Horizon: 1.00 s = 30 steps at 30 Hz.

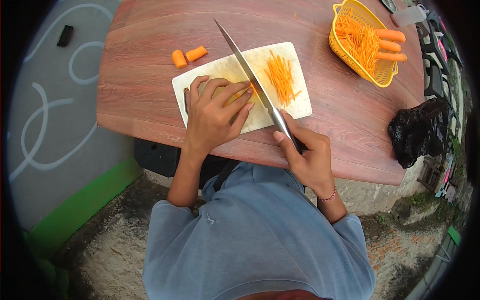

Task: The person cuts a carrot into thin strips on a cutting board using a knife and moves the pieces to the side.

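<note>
My right hand (307,152) is wrapped round the handle of a large kitchen knife (254,80), whose blade slants across a white cutting board (252,122) with its tip pointing away from me. Curved fingers of my left hand (215,112) press a piece of carrot (253,89) against the board, just left of the blade; most of that piece is hidden under the fingers. To the right of the blade lies a small pile of carrot strips (281,77). Two cut carrot chunks (179,58) rest on the table beyond the board's left side.
A yellow plastic basket (350,55) at the back right of the wooden table (230,25) holds shredded carrot and several whole carrots (391,46). A black plastic bag (420,131) hangs at the right edge. Near the far corner is a translucent container (409,16).
</note>
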Motion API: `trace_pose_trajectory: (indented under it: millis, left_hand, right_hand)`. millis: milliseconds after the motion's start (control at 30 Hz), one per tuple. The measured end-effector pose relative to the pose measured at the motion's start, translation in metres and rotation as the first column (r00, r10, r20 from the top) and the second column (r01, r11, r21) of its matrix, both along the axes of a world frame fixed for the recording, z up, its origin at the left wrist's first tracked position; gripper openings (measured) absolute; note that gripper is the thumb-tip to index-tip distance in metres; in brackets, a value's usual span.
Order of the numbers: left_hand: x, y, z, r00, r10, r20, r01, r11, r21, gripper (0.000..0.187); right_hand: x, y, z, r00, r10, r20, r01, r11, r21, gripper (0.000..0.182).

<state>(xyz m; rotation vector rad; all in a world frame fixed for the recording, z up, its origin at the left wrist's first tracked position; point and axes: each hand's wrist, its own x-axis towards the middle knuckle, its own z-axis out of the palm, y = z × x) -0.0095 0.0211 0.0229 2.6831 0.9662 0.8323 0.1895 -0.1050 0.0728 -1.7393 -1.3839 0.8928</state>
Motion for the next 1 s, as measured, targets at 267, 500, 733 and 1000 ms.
trace_pose_trajectory:
  millis: [267,500,733,1000]
  left_hand:
    - [0.000,0.003,-0.005,0.998,-0.022,0.065,0.024,0.999,-0.026,0.022]
    - [-0.001,0.005,-0.007,0.997,-0.037,0.073,0.039,0.999,-0.035,0.022]
    - [0.000,0.004,-0.006,0.997,-0.036,0.071,0.038,0.999,-0.017,0.022]
    - [0.000,0.003,-0.007,0.996,-0.019,0.086,0.020,1.000,-0.007,0.024]
  right_hand:
    - [0.000,-0.001,0.003,0.997,0.032,0.072,-0.031,0.999,-0.011,0.037]
    - [-0.004,-0.007,0.000,0.990,0.042,0.136,-0.049,0.998,0.048,0.041]
    - [-0.013,0.029,-0.002,0.990,0.050,0.133,-0.061,0.995,0.075,0.039]
    - [-0.001,0.027,-0.001,0.999,-0.003,0.049,0.004,1.000,-0.013,0.034]
